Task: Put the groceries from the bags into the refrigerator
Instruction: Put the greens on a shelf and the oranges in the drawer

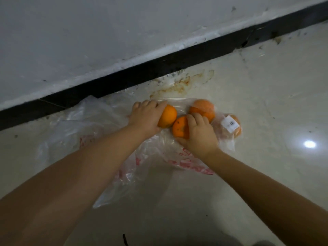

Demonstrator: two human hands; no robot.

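Note:
Clear plastic bags with red print [188, 162] lie crumpled on the pale tiled floor. My left hand [144, 117] grips one orange [168, 116] from its left side. Beside it, my right hand [199, 134] wraps over a second orange [179, 128]. A third orange [203, 108] lies just behind my right hand, under thin plastic. A fourth orange [234, 126] sits to the right inside a small clear bag with a white label [230, 123]. No refrigerator is in view.
A white wall [106, 32] with a black skirting strip [159, 70] runs diagonally behind the bags. Brown stains [184, 82] mark the floor near the skirting. A lamp glare [309, 144] shines on the tiles at right. Another clear bag [83, 119] lies left.

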